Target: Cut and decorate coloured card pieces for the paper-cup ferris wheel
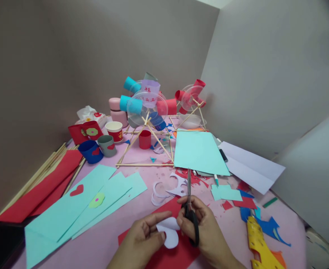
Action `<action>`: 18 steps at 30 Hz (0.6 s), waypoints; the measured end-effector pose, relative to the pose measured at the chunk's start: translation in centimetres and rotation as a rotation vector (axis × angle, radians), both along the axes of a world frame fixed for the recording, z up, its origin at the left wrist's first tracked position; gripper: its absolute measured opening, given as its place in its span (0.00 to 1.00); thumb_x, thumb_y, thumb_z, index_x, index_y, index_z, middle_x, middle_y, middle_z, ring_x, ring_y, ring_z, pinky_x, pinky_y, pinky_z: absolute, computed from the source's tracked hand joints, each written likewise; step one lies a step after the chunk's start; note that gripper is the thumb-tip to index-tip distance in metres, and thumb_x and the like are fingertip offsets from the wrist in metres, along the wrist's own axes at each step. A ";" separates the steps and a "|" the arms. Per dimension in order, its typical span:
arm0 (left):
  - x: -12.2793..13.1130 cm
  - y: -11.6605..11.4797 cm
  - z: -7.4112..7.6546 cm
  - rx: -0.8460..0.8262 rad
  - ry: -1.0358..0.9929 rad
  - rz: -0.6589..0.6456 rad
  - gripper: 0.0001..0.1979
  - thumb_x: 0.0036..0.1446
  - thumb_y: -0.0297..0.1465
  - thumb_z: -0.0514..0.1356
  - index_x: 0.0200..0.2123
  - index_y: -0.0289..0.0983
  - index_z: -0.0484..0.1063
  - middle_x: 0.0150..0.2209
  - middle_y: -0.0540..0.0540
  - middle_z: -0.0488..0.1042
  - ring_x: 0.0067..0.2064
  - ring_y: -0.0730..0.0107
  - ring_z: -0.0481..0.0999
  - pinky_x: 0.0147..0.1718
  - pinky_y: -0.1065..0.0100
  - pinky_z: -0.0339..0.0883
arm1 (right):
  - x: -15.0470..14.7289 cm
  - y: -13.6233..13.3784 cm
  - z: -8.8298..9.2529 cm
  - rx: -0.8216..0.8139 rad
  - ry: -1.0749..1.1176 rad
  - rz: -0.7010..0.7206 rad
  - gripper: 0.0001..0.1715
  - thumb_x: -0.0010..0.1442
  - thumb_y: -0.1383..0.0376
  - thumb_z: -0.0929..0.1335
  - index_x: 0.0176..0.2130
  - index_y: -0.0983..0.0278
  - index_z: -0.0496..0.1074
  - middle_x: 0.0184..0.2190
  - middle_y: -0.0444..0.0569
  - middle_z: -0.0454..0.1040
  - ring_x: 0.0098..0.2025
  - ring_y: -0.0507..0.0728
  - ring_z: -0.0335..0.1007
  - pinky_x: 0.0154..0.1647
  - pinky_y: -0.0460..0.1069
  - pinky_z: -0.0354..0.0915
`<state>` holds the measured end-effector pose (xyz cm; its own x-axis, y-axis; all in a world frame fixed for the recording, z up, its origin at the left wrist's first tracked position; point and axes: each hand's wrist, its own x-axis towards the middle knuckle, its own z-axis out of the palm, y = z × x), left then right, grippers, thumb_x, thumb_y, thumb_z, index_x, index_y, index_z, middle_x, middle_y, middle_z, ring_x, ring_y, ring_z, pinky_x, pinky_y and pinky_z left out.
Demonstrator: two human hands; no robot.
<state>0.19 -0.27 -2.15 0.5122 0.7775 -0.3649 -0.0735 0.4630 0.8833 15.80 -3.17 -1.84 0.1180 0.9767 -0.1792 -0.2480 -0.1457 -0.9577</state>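
Near the front of the table, my left hand [146,237] pinches a small white paper cutout [171,239] with rounded lobes, between thumb and fingers. My right hand [202,228] is wrapped around the black handles of a pair of scissors [189,190], whose blades point away from me and look closed. The fingertips of that hand are close to the cutout's right edge; whether they touch it I cannot tell. Beneath both hands lies a sheet of red paper [178,257]. Curled white paper scraps [178,185] lie just beyond the hands.
A stick-framed wheel with colored paper cups [147,106] stands ahead, a red-cupped one [192,97] behind it. Light-blue sheets [69,209] lie left, another blue sheet [199,151] ahead right. A yellow glue gun [258,243] lies right. Paper cups [91,152] stand back left.
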 end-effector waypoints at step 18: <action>-1.1 -0.4 -0.9 1.512 0.548 0.025 0.16 0.54 0.20 0.55 0.43 0.39 0.71 0.37 0.44 0.77 0.38 0.67 0.73 0.37 0.68 0.69 | 0.0 0.3 -1.3 0.013 -0.029 0.009 0.18 0.47 0.67 0.71 0.38 0.63 0.64 0.21 0.36 0.63 0.20 0.46 0.58 0.21 0.41 0.55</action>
<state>-0.88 -0.69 -3.05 0.5672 0.5834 0.5813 0.3961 -0.8121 0.4285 15.77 -2.91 -3.12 0.1140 0.9800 -0.1630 -0.2191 -0.1352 -0.9663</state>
